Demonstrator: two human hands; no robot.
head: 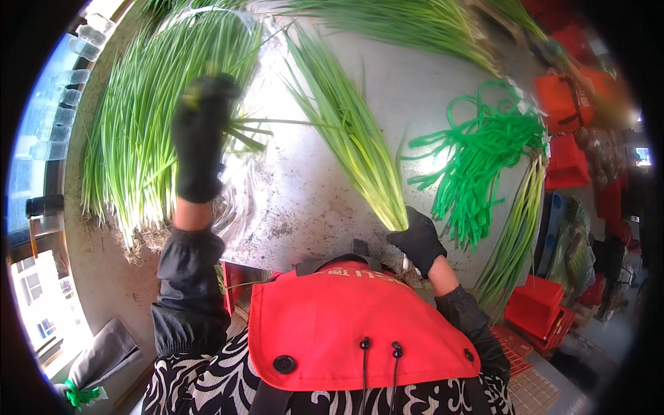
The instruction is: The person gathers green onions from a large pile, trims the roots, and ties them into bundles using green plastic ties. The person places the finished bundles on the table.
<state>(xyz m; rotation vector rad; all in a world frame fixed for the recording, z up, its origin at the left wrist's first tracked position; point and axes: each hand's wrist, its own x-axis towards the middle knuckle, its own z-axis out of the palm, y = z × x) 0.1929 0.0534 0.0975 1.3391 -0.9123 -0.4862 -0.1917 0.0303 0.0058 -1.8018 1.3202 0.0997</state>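
A bunch of green onions (363, 150) lies slanting over the metal table, its pale stems gripped near the root end by my right hand (421, 239) in a black glove. My left hand (205, 111), also black-gloved and blurred by motion, is raised beside a large pile of green onions (140, 119) with roots towards me. Some green leaves stick out from around its fingers; whether they are gripped is unclear. To the right of the bunch lies a heap of green mesh ties (472, 161).
More green onions (394, 26) lie along the far side. Another bunch (519, 228) hangs over the right edge of the metal table (295, 207). Clear plastic film (241, 202) lies left of centre. Red crates (534, 306) stand at the lower right, windows at the left.
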